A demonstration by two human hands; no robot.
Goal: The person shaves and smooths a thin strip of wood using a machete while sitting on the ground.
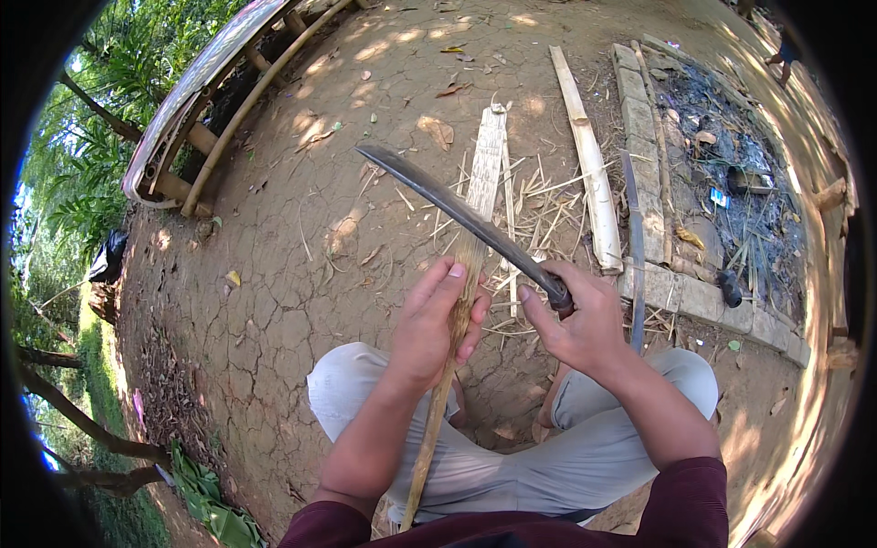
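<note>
The left hand (437,324) closes around a long bamboo strip (469,265), fingers curled over its top edge and thumb behind, gripping it at about mid-length. The strip runs from 6 o'clock, between the person's knees in pale grey trousers (585,457), up toward 12 o'clock, where its wider flat end rests on the cracked dirt ground (274,301). The right hand (580,320) is shut tight on the handle of a long dark machete (457,212), just to the 3 o'clock side of the left hand. The blade slants from the fist up toward 10 o'clock, crossing over the strip just above the left fingers; whether the edge touches the bamboo I cannot tell. Thin bamboo shavings (534,215) lie scattered around the strip's far half. Beyond, toward 1 o'clock, a second pale bamboo slat (589,173) lies beside a row of grey bricks (644,146) edging an ash-black fire pit (731,155). At 10 o'clock a bamboo frame (247,100) leans.
</note>
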